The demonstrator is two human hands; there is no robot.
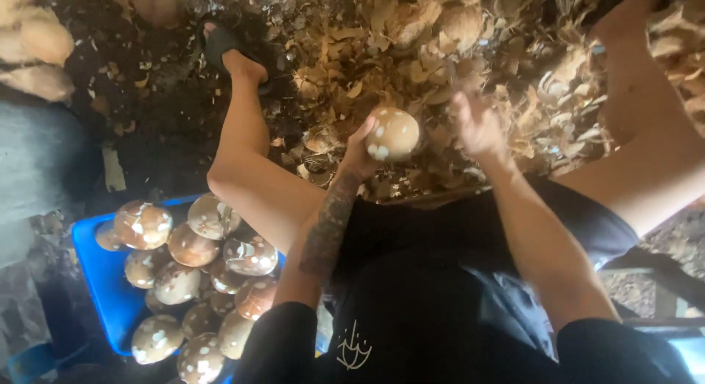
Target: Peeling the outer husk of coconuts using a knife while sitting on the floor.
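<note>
Dirt ground heaped with dry coconut husk (440, 53) | left hand (360, 153) clamped on peeled coconut (393, 134), held over husk pile | right hand (477, 127) blurred, fingers apart, just beside | blue crate (103, 281) of peeled coconuts (194, 244) lower left, beside left knee

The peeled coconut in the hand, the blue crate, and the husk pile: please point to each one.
peeled coconut (393, 133), head view, on its rounded brown front.
blue crate (110, 288), head view, on its bare left wall.
husk pile (411, 46), head view, on dry husk pieces behind the hands.

Peeled coconuts (192, 246) lie in a tub (103, 281), left of the husk pile (440, 53).
</note>
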